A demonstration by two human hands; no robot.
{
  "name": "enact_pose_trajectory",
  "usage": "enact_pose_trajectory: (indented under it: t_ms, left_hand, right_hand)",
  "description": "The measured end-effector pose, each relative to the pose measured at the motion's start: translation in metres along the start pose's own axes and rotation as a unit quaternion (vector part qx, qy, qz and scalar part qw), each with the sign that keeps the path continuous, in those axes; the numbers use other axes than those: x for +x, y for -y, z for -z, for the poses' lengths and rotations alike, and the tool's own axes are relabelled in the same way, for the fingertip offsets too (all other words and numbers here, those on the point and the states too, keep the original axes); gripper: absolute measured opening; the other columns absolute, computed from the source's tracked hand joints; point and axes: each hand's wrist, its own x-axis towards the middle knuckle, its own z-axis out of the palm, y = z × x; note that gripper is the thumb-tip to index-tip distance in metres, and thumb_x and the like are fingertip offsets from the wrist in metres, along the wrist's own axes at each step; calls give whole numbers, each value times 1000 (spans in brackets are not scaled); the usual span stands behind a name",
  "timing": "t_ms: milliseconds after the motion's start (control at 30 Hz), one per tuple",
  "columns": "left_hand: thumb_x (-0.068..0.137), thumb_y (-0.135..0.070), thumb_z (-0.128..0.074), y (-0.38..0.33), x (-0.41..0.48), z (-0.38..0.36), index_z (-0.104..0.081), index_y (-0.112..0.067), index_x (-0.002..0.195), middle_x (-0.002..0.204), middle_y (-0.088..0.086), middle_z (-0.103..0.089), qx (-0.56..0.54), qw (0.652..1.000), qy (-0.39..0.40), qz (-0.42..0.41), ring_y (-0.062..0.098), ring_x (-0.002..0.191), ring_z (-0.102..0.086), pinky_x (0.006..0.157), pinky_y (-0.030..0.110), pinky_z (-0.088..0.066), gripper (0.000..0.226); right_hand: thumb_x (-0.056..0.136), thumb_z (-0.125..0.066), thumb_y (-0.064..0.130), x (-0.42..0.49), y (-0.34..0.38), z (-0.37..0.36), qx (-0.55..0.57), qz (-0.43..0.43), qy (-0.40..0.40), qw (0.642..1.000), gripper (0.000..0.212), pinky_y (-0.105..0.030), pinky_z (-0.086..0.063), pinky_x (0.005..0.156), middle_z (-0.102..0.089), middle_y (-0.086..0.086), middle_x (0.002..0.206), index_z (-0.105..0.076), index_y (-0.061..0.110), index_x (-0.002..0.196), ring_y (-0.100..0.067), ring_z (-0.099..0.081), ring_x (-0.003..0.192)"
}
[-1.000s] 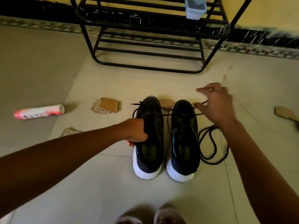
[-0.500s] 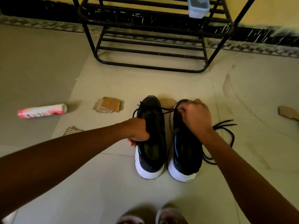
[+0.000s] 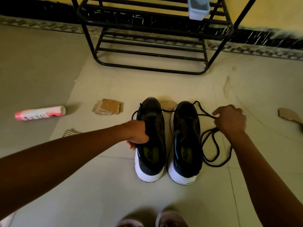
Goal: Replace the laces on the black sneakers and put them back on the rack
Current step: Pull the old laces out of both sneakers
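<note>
Two black sneakers with white soles stand side by side on the tiled floor, heels towards me: the left sneaker [image 3: 151, 141] and the right sneaker [image 3: 186, 145]. My left hand [image 3: 136, 134] grips the left sneaker's collar at its left side. My right hand [image 3: 230, 119] is to the right of the right sneaker and pinches a black lace [image 3: 213, 149]. The lace runs from the right sneaker's eyelets to my fingers and loops loosely on the floor beside the shoe. The black metal shoe rack [image 3: 152, 38] stands against the wall beyond the sneakers.
A pink and white spray can [image 3: 40, 113] lies on the floor at the left. Torn cardboard pieces [image 3: 107, 106] lie left of the sneakers, another scrap [image 3: 288, 114] at the far right. A pale blue container [image 3: 198, 8] sits on the rack. My feet [image 3: 164, 220] show at the bottom.
My right hand went from the right sneaker's eyelets out to the right, drawing the lace with it. The loose loops shifted on the floor. My left hand stayed on the left sneaker.
</note>
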Motion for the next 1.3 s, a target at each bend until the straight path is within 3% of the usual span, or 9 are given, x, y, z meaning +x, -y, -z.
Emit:
enact_pose_trajectory:
  t_ms: [133,267,433,533,633,867,1067,1167,1300]
  left_hand:
    - [90,-18,-49,-1,1,0,-54,0,101,65,12,-63,6,1000,-5,1,14,45,-60,46,19,-49,22]
    - [89,-20,-49,1,-1,-2,-53,-3,97,64,10,-64,4,1000,-22,-10,13,42,-59,45,19,-49,19]
    - [89,-33,-52,5,-3,0,-50,-8,99,68,9,-66,-2,999,-30,-27,13,45,-60,46,18,-47,27]
    - [81,-65,-52,3,-8,12,-57,-13,104,81,5,-67,101,993,-42,-50,15,65,-61,59,23,-47,57]
    - [69,-70,-62,-7,-11,29,-43,-20,93,89,-1,-58,176,962,-191,-83,15,77,-51,62,27,-38,59]
    - [73,-35,-76,-47,-11,53,-24,-16,146,144,0,-40,-133,923,-257,-252,13,131,-38,99,17,-29,92]
    - [90,-17,-60,-65,-8,41,-56,-1,114,110,4,-63,-269,871,-204,-356,16,107,-58,94,18,-42,30]
    - [96,-15,-49,-68,-11,34,-56,5,119,114,13,-65,-345,854,-140,-363,14,107,-61,100,24,-44,31]
    - [99,-10,-38,-70,-17,26,-59,0,111,79,0,-60,-374,836,-109,-386,6,84,-60,90,15,-44,26]
  right_hand:
    - [83,-53,0,-5,35,-5,119,173,-46,977,40,-39,-46,91,-62,-12,121,-63,13,120,-34,-51,111]
    - [94,-50,24,-7,79,-24,15,290,19,957,38,-38,-33,103,-48,-3,139,-53,17,131,-28,-39,126]
    - [94,-51,27,-4,86,-32,-28,272,14,962,26,-35,-36,96,-54,-3,127,-67,18,112,-25,-43,117]
    - [93,-54,23,-6,82,-19,115,254,-17,960,18,-33,-45,82,-67,-6,105,-69,13,99,-24,-58,99]
    - [90,-60,20,-11,83,6,267,214,22,939,10,-30,-51,77,-72,-3,89,-68,15,91,-18,-66,84]
    - [83,-67,2,-25,102,75,499,158,129,842,24,-30,-52,69,-69,-6,78,-53,19,92,-15,-66,68]
    - [84,-62,-2,-42,111,121,623,153,150,752,19,-29,-57,66,-69,-8,79,-54,14,91,-15,-68,68]
    - [87,-56,-4,-46,110,131,680,143,165,700,16,-29,-56,64,-69,-6,76,-55,12,90,-17,-68,68]
    - [89,-53,-4,-43,102,138,720,110,156,667,17,-26,-54,58,-67,-5,76,-55,13,91,-13,-63,60]
